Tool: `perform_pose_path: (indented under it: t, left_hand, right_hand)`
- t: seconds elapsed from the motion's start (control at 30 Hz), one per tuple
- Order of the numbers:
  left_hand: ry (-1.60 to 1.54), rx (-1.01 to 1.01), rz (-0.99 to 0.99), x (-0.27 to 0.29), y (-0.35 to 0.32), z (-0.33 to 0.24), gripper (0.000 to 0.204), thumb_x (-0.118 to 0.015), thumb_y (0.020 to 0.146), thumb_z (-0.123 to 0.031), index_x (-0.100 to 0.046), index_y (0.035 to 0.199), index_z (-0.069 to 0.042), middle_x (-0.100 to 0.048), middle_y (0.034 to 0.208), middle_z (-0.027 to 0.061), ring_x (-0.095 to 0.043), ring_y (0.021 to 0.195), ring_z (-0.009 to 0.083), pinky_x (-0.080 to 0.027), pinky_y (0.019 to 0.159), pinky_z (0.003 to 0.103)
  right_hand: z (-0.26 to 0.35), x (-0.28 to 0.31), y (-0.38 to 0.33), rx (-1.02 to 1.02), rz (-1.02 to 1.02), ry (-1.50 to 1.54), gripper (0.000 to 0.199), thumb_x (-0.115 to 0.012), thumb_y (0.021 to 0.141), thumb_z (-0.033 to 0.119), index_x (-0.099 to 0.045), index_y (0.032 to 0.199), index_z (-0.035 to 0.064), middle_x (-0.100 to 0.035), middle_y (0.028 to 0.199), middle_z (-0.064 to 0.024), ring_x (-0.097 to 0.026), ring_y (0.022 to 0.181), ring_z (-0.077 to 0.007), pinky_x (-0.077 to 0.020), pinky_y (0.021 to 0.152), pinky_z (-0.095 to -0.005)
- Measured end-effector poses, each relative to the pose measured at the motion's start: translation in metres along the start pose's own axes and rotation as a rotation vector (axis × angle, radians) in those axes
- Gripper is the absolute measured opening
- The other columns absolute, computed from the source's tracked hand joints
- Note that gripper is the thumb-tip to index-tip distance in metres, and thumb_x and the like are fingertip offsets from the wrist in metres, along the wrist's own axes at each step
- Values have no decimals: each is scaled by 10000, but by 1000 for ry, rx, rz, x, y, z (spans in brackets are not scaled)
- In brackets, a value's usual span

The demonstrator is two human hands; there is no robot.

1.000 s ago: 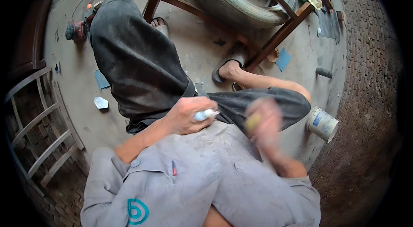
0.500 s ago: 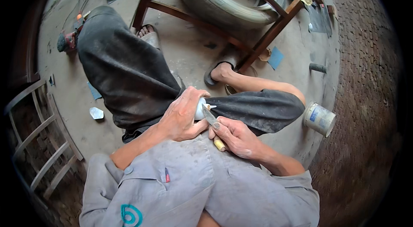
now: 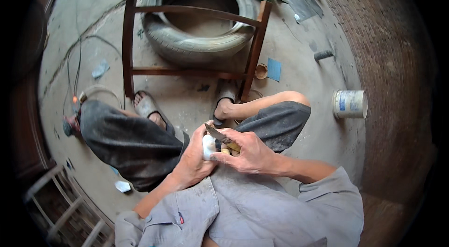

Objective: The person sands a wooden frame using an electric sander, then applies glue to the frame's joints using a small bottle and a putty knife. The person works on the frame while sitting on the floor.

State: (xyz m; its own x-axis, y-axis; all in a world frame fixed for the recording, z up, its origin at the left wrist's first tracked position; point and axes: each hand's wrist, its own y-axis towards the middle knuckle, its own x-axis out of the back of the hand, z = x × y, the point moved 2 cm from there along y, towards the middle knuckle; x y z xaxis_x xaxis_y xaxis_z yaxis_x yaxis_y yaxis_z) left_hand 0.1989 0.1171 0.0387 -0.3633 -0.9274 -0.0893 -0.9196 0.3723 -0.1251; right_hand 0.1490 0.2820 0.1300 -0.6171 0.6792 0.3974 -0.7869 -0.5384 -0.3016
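My left hand (image 3: 191,159) is closed around a small white plastic bottle (image 3: 208,148), held above my lap. Close against it, my right hand (image 3: 255,154) grips a knife with a yellowish handle (image 3: 232,145). Its dark, worn blade (image 3: 213,131) points up and left, over the bottle's top end. The right thumb reaches toward the bottle's side. A small cream-coloured piece (image 3: 225,151) shows between the right thumb and fingers; its kind is unclear. The bottle's nozzle does not show.
A dark wooden frame (image 3: 189,73) leans by a large tyre (image 3: 196,43) ahead of my feet. A white bucket (image 3: 350,104) lies on the right. Blue sandpaper (image 3: 274,69) is on the floor, a red power tool (image 3: 71,125) by my left knee, a slatted wooden piece (image 3: 70,207) lower left.
The view has shifted, showing more of the tyre and frame. My right hand has turned, and the knife blade has swung further up and left. The bottle's white nozzle, visible before, is now hidden.
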Motion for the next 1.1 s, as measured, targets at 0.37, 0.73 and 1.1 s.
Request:
perform_pose_path:
  t: [0.37,0.73,1.1]
  left_hand:
    - [255,-232,90,-11,104,-88,1092,-755,836,26,-28,1646,-68,-400,1512,203,-476,1370,314,-459,1087,436]
    - [672,158,-258,164,57,-3,528,-621,1021,-125,-473,1527,-84,-602,1299,100,-576,1203,193,-496,939,328]
    - [690,513,-157,147,43,56,451,-590,1040,-101,-514,1481,-54,-633,1231,133,-611,1087,183,-518,843,299]
  right_hand:
    - [5,119,5,165,-492,-96,555,-841,839,262,-540,1238,18,-709,1021,-155,-719,901,-235,-588,832,-358]
    - [-388,190,9,-777,-1139,34,573,-767,812,370,-536,1259,95,-713,1154,-168,-698,1053,-374,-553,907,-475]
    - [-542,154,-5,-1262,-1221,190,566,-787,800,385,-549,1276,195,-733,1135,-118,-714,1050,-336,-562,900,-466]
